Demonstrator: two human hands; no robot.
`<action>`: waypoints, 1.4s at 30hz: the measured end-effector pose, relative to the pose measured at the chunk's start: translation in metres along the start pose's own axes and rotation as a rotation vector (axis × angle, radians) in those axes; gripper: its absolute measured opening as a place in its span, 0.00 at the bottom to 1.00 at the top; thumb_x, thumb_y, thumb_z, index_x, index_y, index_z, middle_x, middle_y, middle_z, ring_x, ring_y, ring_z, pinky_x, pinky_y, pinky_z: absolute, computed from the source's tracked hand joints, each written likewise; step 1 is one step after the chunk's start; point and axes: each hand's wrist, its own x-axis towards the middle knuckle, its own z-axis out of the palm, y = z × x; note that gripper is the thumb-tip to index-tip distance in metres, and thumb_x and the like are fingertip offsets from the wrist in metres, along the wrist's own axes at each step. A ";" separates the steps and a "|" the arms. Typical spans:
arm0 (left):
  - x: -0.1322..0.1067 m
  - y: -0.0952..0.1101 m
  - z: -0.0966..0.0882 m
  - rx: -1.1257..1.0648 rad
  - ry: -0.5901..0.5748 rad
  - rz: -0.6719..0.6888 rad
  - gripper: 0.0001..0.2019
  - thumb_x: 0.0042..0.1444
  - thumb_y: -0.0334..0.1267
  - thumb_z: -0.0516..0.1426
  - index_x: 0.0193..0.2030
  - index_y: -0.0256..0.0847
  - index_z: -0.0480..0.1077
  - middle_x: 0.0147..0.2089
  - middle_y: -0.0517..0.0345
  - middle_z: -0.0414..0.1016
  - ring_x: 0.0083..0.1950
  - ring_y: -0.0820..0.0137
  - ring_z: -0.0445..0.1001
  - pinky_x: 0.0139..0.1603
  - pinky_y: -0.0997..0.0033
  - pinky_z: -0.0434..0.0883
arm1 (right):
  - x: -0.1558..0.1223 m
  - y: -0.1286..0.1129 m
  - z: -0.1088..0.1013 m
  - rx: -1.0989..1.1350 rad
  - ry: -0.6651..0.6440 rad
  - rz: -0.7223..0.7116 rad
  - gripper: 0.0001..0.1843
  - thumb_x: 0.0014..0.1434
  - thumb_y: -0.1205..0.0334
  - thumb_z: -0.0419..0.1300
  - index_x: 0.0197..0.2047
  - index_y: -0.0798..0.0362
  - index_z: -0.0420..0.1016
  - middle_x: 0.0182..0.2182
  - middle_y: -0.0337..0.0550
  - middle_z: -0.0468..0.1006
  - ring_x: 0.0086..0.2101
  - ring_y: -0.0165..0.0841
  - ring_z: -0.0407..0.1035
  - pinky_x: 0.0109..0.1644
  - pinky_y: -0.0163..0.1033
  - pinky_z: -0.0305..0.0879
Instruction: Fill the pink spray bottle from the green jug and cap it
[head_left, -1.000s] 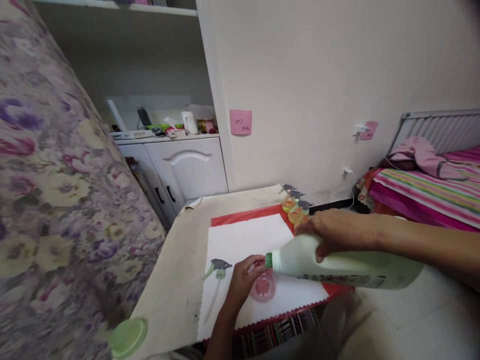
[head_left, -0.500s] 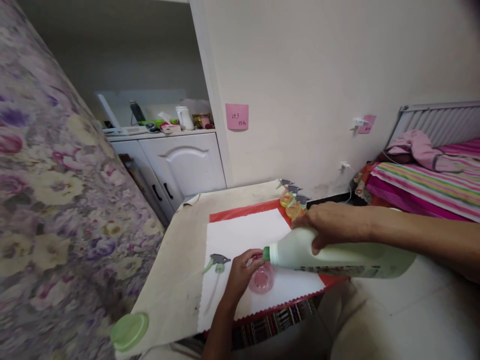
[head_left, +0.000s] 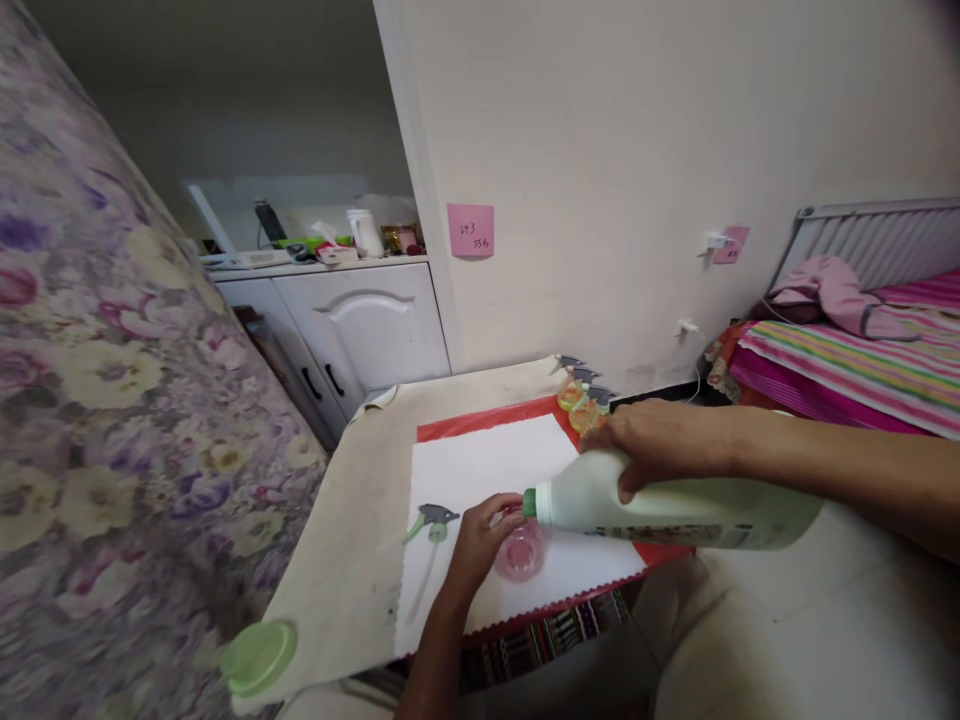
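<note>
We grip the pale bottle (head_left: 705, 515) in our right hand (head_left: 652, 440), long axis left-right, green spout (head_left: 530, 503) at the pink bottle (head_left: 520, 554) our left hand (head_left: 484, 532) pinches.

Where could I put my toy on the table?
The beige table cover is bare between the round green object and the gray-green spray nozzle; the white sheet is bare beside the far red strip. It's crowded where the left hand grips the clear pink bottle, the right hand holds the pale-green plastic jug, and yellow-orange spray bottles stand.
</note>
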 end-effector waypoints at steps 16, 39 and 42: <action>0.000 0.001 0.000 -0.001 -0.002 -0.002 0.11 0.52 0.41 0.61 0.41 0.41 0.78 0.42 0.54 0.82 0.46 0.60 0.77 0.50 0.64 0.71 | 0.002 0.005 0.003 -0.001 0.004 0.000 0.25 0.46 0.55 0.66 0.49 0.49 0.75 0.38 0.47 0.81 0.39 0.44 0.74 0.37 0.41 0.61; 0.001 -0.002 0.000 -0.018 -0.002 -0.006 0.10 0.52 0.39 0.61 0.41 0.41 0.78 0.42 0.55 0.82 0.45 0.61 0.77 0.49 0.66 0.71 | 0.005 0.004 0.003 -0.027 -0.005 0.001 0.22 0.51 0.50 0.61 0.49 0.49 0.76 0.39 0.49 0.81 0.40 0.47 0.73 0.39 0.44 0.63; 0.002 -0.003 0.000 -0.024 -0.002 -0.008 0.10 0.52 0.39 0.62 0.41 0.41 0.78 0.42 0.55 0.82 0.45 0.61 0.77 0.49 0.66 0.71 | 0.005 0.004 0.003 -0.029 -0.006 0.001 0.23 0.51 0.49 0.61 0.49 0.50 0.76 0.39 0.49 0.81 0.40 0.47 0.74 0.38 0.44 0.63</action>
